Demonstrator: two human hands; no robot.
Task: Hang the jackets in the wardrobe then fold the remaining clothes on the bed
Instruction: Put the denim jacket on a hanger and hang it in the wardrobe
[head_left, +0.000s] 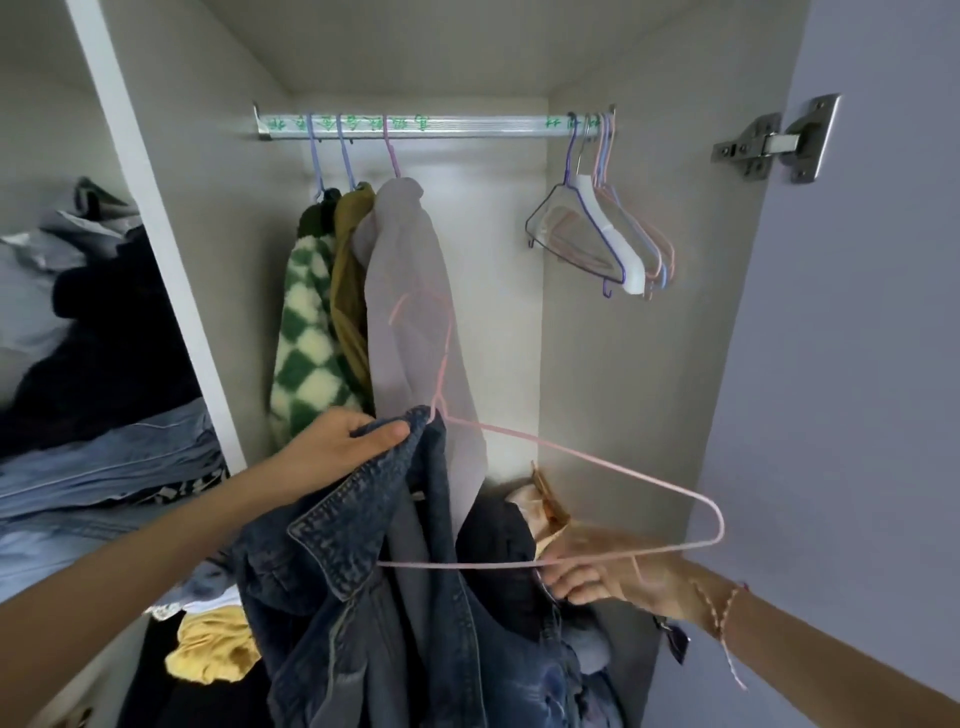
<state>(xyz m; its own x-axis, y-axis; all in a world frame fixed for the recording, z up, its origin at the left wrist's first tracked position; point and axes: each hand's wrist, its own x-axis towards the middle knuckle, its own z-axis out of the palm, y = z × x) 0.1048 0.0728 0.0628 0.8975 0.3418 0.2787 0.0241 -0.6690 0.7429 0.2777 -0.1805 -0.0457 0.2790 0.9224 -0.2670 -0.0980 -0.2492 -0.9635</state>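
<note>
I stand before the open wardrobe. My left hand (345, 441) grips the collar of a dark blue denim jacket (384, 597), which hangs down in front of me. A pink wire hanger (597, 462) lies tilted across the jacket, one end inside it, its hook pointing up. My right hand (597, 571) pinches the hanger's bottom bar together with the jacket's other edge. Above, on the metal rail (415, 127), hang a green checked fleece (306, 332), a mustard jacket (348, 291) and a pale lilac jacket (410, 322).
Several empty hangers (608, 239) bunch at the rail's right end. The open door (857, 338) with its hinge (779, 143) stands on the right. Folded clothes (98, 415) fill the left compartment's shelves. A yellow garment (218, 649) and dark clothes lie on the wardrobe floor.
</note>
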